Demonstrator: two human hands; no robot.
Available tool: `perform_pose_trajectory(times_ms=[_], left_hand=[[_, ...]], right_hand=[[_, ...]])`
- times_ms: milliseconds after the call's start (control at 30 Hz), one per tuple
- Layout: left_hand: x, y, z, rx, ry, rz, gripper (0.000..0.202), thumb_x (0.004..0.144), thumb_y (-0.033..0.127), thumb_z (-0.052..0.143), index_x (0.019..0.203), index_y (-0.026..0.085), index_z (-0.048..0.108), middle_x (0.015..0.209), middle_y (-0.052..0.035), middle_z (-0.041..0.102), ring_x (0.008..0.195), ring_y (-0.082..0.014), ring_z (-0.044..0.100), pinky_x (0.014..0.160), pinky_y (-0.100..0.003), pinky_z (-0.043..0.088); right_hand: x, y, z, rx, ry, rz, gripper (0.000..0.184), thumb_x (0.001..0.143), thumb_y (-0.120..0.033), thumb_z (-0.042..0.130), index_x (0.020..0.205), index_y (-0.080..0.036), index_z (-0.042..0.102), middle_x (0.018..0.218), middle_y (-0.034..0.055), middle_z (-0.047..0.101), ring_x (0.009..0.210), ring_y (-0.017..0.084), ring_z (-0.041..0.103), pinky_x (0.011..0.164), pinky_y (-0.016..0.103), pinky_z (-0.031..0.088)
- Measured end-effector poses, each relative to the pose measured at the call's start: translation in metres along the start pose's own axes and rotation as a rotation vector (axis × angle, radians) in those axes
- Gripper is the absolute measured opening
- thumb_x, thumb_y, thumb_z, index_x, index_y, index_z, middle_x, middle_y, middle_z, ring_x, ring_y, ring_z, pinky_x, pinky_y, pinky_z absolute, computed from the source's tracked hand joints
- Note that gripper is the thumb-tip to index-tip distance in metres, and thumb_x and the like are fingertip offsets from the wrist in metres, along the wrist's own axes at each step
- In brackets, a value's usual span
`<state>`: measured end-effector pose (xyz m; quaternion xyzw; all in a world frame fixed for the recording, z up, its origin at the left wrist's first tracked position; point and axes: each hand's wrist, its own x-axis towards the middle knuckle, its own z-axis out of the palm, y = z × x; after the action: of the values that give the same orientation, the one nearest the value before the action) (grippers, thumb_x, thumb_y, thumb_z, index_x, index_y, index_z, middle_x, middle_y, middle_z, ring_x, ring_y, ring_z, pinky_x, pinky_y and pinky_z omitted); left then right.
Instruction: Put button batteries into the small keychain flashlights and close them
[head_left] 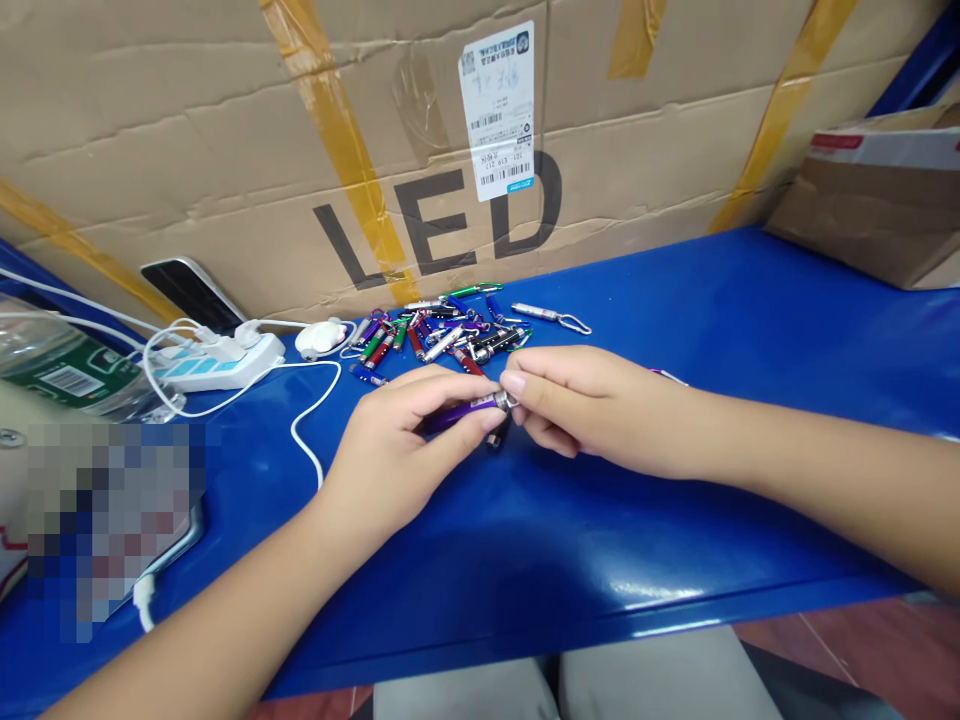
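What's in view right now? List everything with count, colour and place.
purple flashlight: one, purple with silver end, between both hands
flashlight pile: many, mixed colours, table behind the hands
power strip: one, white, table left
cables: several, white, around power strip
bottle: one, clear, far left
LED carton: one, brown, behind table
small carton: one, brown, far right
table: one, blue, underneath everything
left hand: one, grips flashlight body
right hand: one, pinches its silver end

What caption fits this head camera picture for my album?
Left hand and right hand hold a purple keychain light at a blue table.
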<state>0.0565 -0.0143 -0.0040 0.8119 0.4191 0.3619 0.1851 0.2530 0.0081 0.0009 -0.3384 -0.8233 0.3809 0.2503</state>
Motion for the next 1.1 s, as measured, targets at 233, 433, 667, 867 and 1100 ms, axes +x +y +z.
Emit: perform_pose_trajectory(times_ms=[233, 433, 667, 867, 1100], left_hand=[[-0.001, -0.003, 0.004, -0.081, -0.033, -0.093, 0.02, 0.084, 0.031, 0.067, 0.1, 0.02, 0.072, 0.096, -0.0038, 0.075, 0.087, -0.0181, 0.069, 0.08, -0.028, 0.054], [-0.001, -0.002, 0.005, -0.162, -0.071, -0.142, 0.023, 0.085, 0.031, 0.065, 0.104, 0.019, 0.07, 0.098, -0.0044, 0.075, 0.087, -0.0185, 0.071, 0.082, -0.029, 0.056], [-0.002, -0.006, 0.004, -0.245, -0.077, -0.171, 0.02, 0.084, 0.026, 0.066, 0.102, 0.017, 0.066, 0.101, -0.0053, 0.074, 0.093, -0.0175, 0.07, 0.084, -0.028, 0.057], [-0.002, -0.01, 0.004, -0.293, -0.116, -0.186, 0.019, 0.083, 0.02, 0.065, 0.101, 0.017, 0.061, 0.1, -0.0053, 0.072, 0.092, -0.0162, 0.07, 0.085, -0.029, 0.058], [0.0, -0.014, -0.001, -0.167, -0.069, -0.145, 0.014, 0.083, 0.022, 0.065, 0.096, 0.019, 0.06, 0.098, -0.004, 0.072, 0.09, -0.0156, 0.071, 0.082, -0.027, 0.059]], right_hand=[[0.002, 0.003, -0.001, -0.128, 0.029, 0.0, 0.033, 0.096, -0.036, 0.038, 0.068, -0.02, 0.043, 0.057, -0.0046, 0.051, 0.054, 0.01, 0.046, 0.057, 0.024, 0.035], [0.003, 0.002, -0.004, -0.279, 0.071, -0.075, 0.033, 0.095, -0.035, 0.037, 0.067, -0.02, 0.043, 0.06, -0.003, 0.05, 0.058, 0.011, 0.044, 0.058, 0.025, 0.032], [0.004, 0.004, -0.008, -0.394, 0.098, -0.108, 0.032, 0.095, -0.033, 0.037, 0.066, -0.02, 0.041, 0.058, -0.0038, 0.046, 0.055, 0.01, 0.04, 0.055, 0.024, 0.027], [0.005, 0.006, -0.01, -0.422, 0.072, -0.152, 0.032, 0.094, -0.034, 0.039, 0.065, -0.02, 0.041, 0.06, -0.0037, 0.046, 0.056, 0.011, 0.041, 0.056, 0.025, 0.027], [0.006, 0.008, -0.015, -0.463, 0.056, -0.151, 0.028, 0.094, -0.032, 0.041, 0.07, -0.019, 0.048, 0.061, -0.0026, 0.049, 0.058, 0.012, 0.043, 0.057, 0.025, 0.027]])
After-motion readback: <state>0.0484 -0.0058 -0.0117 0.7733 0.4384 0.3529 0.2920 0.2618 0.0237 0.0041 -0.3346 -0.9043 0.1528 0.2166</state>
